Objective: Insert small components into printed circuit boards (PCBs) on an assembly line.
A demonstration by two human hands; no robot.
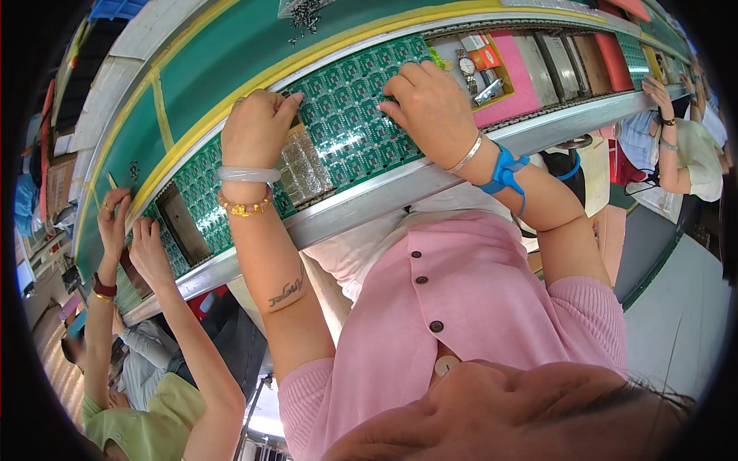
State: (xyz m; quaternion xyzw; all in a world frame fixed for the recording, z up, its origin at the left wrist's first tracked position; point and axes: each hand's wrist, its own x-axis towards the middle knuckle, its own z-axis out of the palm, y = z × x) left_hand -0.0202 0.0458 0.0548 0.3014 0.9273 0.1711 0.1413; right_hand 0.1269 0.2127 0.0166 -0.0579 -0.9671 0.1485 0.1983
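A green panel of many small circuit boards [350, 134] lies on the conveyor in front of me. Over its left edge is my left hand [257, 127], its fingers curled downward and the thumb drawn in. My right hand [434, 107] is bent over the panel's right part, with thumb and forefinger close together near the boards. Whatever either hand may pinch is too small or hidden to make out. A shiny, see-through brownish patch [305, 163] shows beside my left wrist, between this panel and another green panel [204, 180] on the left.
Loose small dark parts [306, 19] lie on the green bench behind the conveyor. Right of the panel, a tray holds a wristwatch [467, 65] and packets. The metal rail [361, 196] runs along the near side. Co-workers' hands [150, 250] work at left, others [659, 96] at far right.
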